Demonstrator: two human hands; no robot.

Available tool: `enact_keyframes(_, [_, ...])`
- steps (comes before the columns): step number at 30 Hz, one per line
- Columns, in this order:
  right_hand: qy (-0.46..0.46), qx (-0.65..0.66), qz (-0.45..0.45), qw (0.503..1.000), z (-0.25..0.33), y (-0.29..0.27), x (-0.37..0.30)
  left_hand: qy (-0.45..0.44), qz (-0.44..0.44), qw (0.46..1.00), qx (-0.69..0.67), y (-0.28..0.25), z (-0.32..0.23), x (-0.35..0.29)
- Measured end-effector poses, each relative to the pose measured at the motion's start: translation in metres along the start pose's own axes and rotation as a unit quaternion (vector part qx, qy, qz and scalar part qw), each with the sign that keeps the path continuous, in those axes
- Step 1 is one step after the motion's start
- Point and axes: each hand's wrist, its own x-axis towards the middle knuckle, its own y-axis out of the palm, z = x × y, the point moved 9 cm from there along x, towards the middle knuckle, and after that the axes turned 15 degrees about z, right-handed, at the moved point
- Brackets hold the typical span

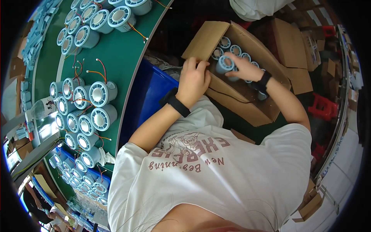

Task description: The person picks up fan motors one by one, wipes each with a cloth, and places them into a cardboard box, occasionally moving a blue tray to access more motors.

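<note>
A light-blue cylindrical motor unit [224,65] with a ringed, slotted end is gripped between the thumb and fingers of my right hand [247,68]. It is held over an open cardboard box [247,109], where several similar units [235,50] stand in rows. My left hand [193,80] is closed over the box's near-left edge, its fingers curled on the flap [203,40]. A dark cord [228,95] runs across the box's near side. My right hand and forearm hide part of the box's contents.
On my left, a green worktable [119,58] carries several more light-blue units [101,92] with coloured wires. A blue bin [152,89] stands between table and box. Further right are a red stool [324,106] and other cartons [290,48]. Another person's pale clothing [257,7] shows beyond the box.
</note>
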Motion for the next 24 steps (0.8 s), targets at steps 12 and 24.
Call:
enact_keyframes(12, [0.193, -0.11, 0.041, 0.974, -0.037, 0.069, 0.059, -0.023, -0.03, 0.99, -0.137, 0.005, 0.02, -0.012])
enact_keyframes(24, [-0.174, -0.079, -0.127, 0.973, 0.305, -0.117, 0.052, -0.042, -0.102, 0.981, -0.161, -0.033, 0.022, -0.038])
